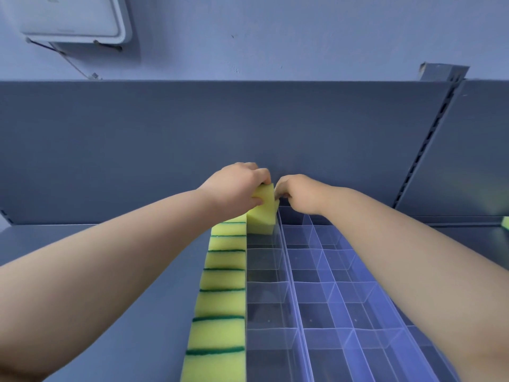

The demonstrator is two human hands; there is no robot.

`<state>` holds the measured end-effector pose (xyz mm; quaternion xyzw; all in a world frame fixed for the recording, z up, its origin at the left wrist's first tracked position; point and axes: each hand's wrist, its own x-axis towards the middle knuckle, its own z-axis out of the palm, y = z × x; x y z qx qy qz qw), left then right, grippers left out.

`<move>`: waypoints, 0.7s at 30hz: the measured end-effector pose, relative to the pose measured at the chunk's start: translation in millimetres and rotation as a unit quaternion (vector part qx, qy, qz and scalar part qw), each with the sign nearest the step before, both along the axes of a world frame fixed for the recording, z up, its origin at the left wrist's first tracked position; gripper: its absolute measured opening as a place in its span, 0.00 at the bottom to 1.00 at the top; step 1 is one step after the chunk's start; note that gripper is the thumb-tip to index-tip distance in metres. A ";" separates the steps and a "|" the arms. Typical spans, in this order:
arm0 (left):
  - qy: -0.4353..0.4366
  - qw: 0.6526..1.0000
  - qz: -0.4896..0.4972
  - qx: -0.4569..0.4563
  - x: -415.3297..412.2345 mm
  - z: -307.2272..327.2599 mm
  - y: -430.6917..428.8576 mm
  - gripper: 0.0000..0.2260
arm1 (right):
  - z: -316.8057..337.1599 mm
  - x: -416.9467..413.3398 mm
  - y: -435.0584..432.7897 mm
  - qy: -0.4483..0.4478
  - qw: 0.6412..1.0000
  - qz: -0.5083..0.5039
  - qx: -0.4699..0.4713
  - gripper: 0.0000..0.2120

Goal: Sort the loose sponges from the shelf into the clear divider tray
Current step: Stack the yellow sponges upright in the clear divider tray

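A clear divider tray (325,296) lies on the grey shelf, running from the near edge to the back panel. Its leftmost column holds a row of several yellow sponges (220,296) with green scouring strips. At the far end of the second column a yellow sponge (263,213) stands tilted in the rear compartment. My left hand (237,186) grips this sponge from above and the left. My right hand (298,193) has its fingertips pinched on the sponge's upper right corner.
The grey back panel (192,139) rises right behind my hands. A slotted upright (429,142) stands at the right. A bit of another yellow sponge (505,223) shows at the far right edge. A white box (71,17) hangs on the wall upper left.
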<state>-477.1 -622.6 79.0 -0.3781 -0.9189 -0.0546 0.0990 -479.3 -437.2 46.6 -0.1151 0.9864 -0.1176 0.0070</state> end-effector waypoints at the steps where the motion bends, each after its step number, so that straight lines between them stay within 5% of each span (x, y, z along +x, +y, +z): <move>1: 0.001 1.000 -0.001 0.001 -0.2 0.3 0.6 0.16 | -0.4 -0.3 0.1 -0.002 1.000 -0.003 -0.004 0.25; 7: -0.001 1.000 0.002 0.006 -1.7 -3.8 3.8 0.15 | -5.5 -5.8 -0.5 -0.012 1.000 -0.009 0.012 0.19; 21: -0.018 0.999 -0.039 -0.006 -7.9 -12.2 -1.6 0.19 | -0.7 -2.2 -0.2 -0.010 1.000 0.005 0.002 0.26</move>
